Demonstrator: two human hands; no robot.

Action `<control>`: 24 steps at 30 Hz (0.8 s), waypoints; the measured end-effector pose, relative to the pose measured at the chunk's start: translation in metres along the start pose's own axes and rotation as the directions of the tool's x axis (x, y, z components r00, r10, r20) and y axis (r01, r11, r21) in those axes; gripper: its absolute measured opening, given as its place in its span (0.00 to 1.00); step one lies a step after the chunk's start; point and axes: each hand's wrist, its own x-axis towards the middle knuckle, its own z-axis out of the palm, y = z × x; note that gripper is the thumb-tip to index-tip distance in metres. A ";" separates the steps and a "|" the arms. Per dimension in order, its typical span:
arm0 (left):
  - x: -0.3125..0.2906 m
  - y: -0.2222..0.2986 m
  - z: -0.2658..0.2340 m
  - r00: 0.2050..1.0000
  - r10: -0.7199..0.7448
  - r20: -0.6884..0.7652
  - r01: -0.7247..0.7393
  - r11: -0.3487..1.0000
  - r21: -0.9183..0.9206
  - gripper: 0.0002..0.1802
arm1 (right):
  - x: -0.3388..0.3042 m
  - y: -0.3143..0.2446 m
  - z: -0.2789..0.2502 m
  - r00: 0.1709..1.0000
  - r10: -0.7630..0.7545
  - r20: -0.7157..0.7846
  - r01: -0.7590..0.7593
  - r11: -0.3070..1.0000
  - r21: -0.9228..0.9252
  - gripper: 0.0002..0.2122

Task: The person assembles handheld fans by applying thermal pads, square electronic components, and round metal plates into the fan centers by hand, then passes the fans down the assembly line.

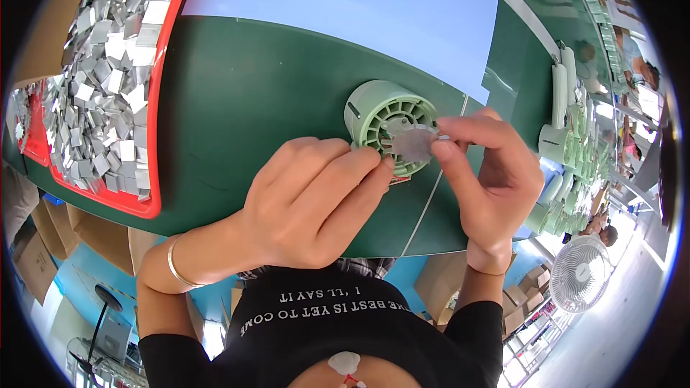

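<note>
A pale green round plastic housing (364, 104) lies on its side on the green table, its ribbed open end toward me. My left hand (316, 197) is closed, with thumb and fingertips gripping the housing's near left rim. A thin greyish disc-like piece (412, 145), which looks partly see-through, is in front of the ribbed opening and covers part of its inside. My right hand (492, 172) pinches the right edge of this piece between thumb and index finger. Whether the piece touches the ribs cannot be made out. Something small and red lies under the housing's near edge.
At the left stands a red tray (152, 136) heaped with small silvery metal plates. A pale blue sheet (345, 11) covers the table's far part. Several green housings (564, 144) stand at the right, above a white fan (581, 273). Cardboard boxes (108, 241) sit below the table edge.
</note>
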 end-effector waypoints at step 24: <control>0.001 0.001 0.004 1.000 -0.014 -0.004 0.014 0.994 -0.105 0.20 | -0.001 0.008 0.022 0.995 -0.085 0.055 0.091 0.989 -0.116 0.20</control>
